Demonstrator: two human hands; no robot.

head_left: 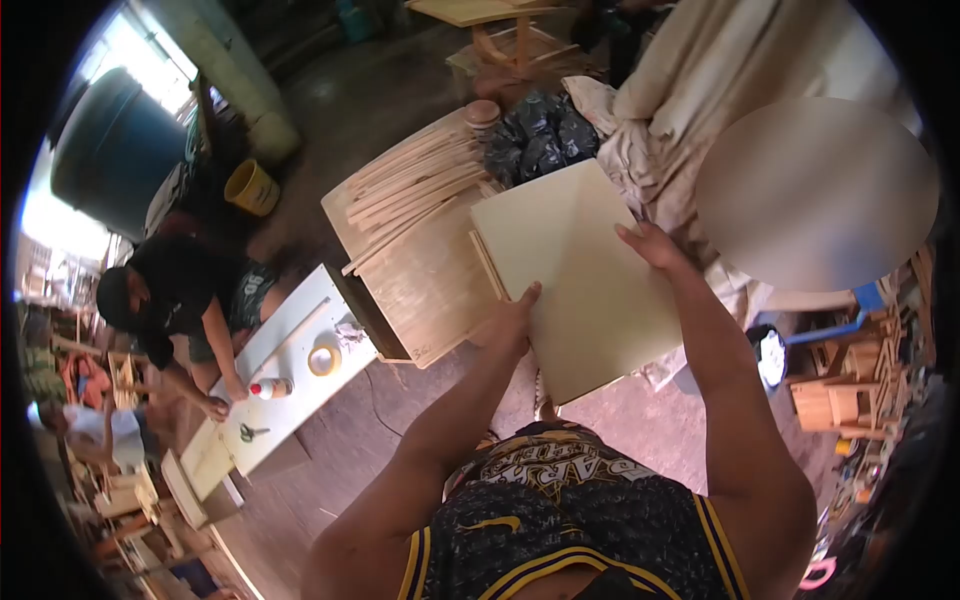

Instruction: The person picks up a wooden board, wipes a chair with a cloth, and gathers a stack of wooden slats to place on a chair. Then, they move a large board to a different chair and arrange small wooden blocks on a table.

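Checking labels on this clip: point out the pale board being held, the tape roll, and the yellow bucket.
pale board (pixel 580 280), head view, middle of its bare face.
tape roll (pixel 323 359), head view, on its ring.
yellow bucket (pixel 252 188), head view, on its side wall.

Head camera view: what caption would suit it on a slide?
Both hands, left hand and right hand, hold a pale square board above stacked wooden slats.
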